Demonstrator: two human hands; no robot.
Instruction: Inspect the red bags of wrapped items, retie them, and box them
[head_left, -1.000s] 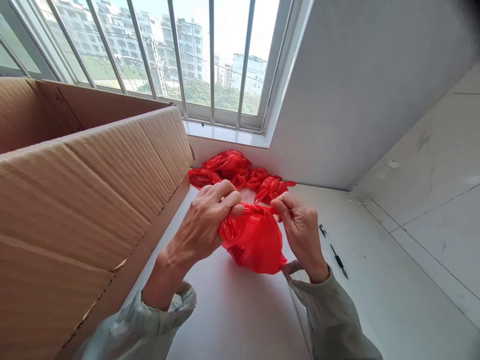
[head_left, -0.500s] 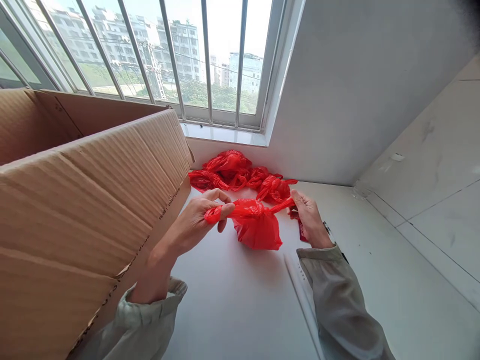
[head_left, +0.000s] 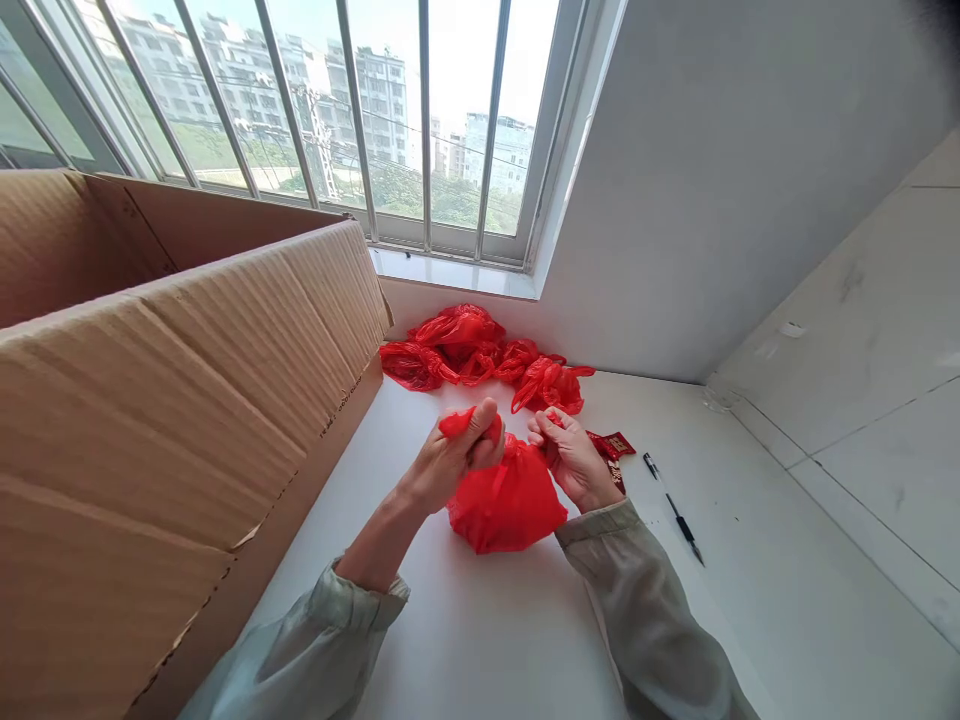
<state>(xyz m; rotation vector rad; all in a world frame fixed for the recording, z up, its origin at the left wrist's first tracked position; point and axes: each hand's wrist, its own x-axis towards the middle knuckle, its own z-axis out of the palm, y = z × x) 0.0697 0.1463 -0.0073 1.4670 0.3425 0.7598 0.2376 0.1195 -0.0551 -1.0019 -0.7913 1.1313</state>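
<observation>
A bulging red plastic bag [head_left: 504,505] is between my two hands, low over the white tabletop; whether it rests on it I cannot tell. My left hand [head_left: 457,450] is closed in a fist around one of its handles, and a red loop pokes out above the thumb. In a pinch, my right hand [head_left: 574,455] grips the handle on the other side, close to the gathered neck. The knot or twist at the neck is partly hidden by the fingers.
Several crumpled red plastic bags [head_left: 461,345] lie against the back wall. Left stands a large open cardboard box [head_left: 210,400]. Red packets [head_left: 615,445] and a black pen [head_left: 673,508] lie to the right on the white tabletop [head_left: 457,640]. Behind is a barred window [head_left: 427,130].
My hands have come closer together and lower, with the left closing into a fist on its handle. The bag has moved slightly toward me. The pen and packets are now more visible.
</observation>
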